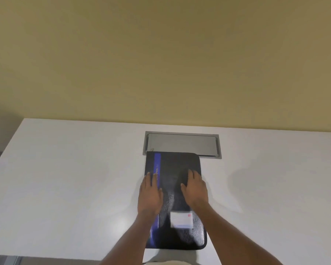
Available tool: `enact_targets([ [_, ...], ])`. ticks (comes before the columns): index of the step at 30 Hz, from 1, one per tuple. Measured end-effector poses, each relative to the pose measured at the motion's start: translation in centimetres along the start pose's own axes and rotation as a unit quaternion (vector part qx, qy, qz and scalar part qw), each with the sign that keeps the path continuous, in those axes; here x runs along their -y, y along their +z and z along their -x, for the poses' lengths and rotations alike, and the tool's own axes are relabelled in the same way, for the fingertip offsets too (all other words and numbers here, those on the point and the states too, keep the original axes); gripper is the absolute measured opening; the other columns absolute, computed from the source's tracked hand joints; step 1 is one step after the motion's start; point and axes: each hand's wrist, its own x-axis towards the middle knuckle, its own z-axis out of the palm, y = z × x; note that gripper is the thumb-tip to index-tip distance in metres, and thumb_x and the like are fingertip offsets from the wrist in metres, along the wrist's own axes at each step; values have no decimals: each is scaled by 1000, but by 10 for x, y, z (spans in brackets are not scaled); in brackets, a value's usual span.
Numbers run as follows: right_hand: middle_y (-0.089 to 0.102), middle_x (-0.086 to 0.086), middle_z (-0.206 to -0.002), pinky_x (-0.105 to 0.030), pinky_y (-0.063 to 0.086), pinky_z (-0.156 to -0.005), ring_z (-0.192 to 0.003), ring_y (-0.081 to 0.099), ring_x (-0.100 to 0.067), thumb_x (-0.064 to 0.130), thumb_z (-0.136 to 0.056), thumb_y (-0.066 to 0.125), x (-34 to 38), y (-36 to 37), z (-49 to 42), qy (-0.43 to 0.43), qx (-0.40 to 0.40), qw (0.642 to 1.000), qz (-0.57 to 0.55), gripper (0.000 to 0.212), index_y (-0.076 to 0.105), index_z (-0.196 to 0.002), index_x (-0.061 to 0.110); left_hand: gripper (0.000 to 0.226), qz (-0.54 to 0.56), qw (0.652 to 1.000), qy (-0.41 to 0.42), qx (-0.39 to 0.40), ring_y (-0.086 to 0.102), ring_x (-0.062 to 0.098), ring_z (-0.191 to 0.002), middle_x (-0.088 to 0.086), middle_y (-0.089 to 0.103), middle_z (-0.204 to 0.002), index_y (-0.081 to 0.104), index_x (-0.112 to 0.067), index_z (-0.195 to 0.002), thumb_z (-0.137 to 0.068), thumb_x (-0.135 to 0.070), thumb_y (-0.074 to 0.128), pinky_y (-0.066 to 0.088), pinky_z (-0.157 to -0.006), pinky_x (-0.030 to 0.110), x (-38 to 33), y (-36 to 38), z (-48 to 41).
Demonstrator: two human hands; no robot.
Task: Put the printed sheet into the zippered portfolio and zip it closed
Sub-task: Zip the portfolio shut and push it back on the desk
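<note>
Across the lower half of the frame, a white desk (65, 188) carries the closed black portfolio (175, 238), its far edge overlapping a grey cable hatch (182, 143). We rest our left hand (150, 196) and right hand (195, 190) flat on the cover, fingers spread, gripping nothing. No printed sheet shows; it may be inside. Pressing unevenly, we judge, could slide the portfolio off the near edge.

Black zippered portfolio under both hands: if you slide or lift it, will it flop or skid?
The black zippered portfolio with the blue stripe lies flat with crisp edges, so it is probably fairly stiff. Its glossy cover on the smooth white table may slide easily. Left hand and right hand rest flat on it.
</note>
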Motion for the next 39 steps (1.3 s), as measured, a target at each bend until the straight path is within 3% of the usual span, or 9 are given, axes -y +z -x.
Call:
enact_targets([
  [4, 29, -8, -164, -43, 40, -117, -147, 35, -29, 38, -98, 60, -29, 14, 31, 64, 11, 997, -42, 78, 18, -160, 14, 67, 107, 991, -86, 9, 10, 32, -157, 15, 13, -169, 19, -9, -161, -104, -25, 51, 25, -125, 43, 15, 6, 26],
  [8, 31, -8, -163, -44, 38, -118, -148, 33, -30, 25, -96, 64, -45, 23, 41, 91, 45, 982, -157, 81, 17, -160, 12, 59, 225, 961, -161, -15, 43, 39, -138, 21, 47, -148, 39, 1, -149, -97, -16, 61, 39, -114, 51, 22, 13, 33],
  [10, 43, -11, -155, -45, 39, -117, -143, 40, -32, 18, -92, 67, -45, 21, 38, 92, 28, 975, -203, 75, 29, -156, 9, 34, 259, 951, -166, -36, 60, 38, -114, 14, 65, -120, 57, -6, -125, -93, -13, 63, 52, -94, 46, 23, 12, 32],
  [13, 64, -15, -129, -48, 51, -104, -119, 60, -35, 11, -85, 70, -42, 12, 28, 119, -8, 955, -273, 47, 57, -130, 6, 9, 303, 937, -173, -39, 64, 36, -82, 12, 64, -86, 53, -13, -89, -92, -16, 60, 51, -68, 39, 14, 4, 26],
  [17, 72, -16, -111, -49, 56, -96, -105, 68, -36, 12, -85, 69, -36, 1, 14, 200, 13, 915, -351, 27, 70, -111, 4, 15, 404, 873, -272, -16, 69, 43, -84, 25, 68, -94, 57, -2, -93, -90, -17, 57, 57, -79, 58, 5, -6, 5],
  [21, 75, -18, -100, -51, 58, -92, -98, 71, -38, 8, -86, 64, -30, -7, 3, 217, 14, 892, -396, 19, 75, -101, 3, 20, 484, 810, -330, -12, 67, 39, -76, 34, 69, -101, 60, 11, -97, -84, -3, 54, 60, -74, 53, 8, -18, -15],
  [30, 72, -23, -100, -49, 57, -87, -100, 68, -41, 5, -91, 61, -9, -36, -53, 196, 0, 885, -423, 15, 71, -101, -1, 14, 489, 824, -285, -24, 64, 33, -72, 29, 70, -88, 65, -6, -79, -87, -3, 54, 59, -75, 54, -5, -58, -74],
  [34, 73, -21, -104, -51, 58, -90, -102, 68, -41, 3, -88, 60, -3, -43, -80, 191, 5, 879, -437, 20, 72, -104, 1, 15, 489, 824, -284, -7, 68, 36, -76, 32, 72, -102, 67, 0, -91, -90, -4, 53, 60, -72, 53, -5, -63, -104],
  [39, 70, -15, -120, -47, 57, -98, -108, 65, -34, 4, -91, 61, 0, -39, -95, 197, 24, 865, -461, 31, 65, -122, 5, 26, 485, 826, -286, 11, 66, 28, -77, 23, 69, -114, 63, -5, -121, -98, -10, 52, 53, -63, 30, -3, -60, -123],
])
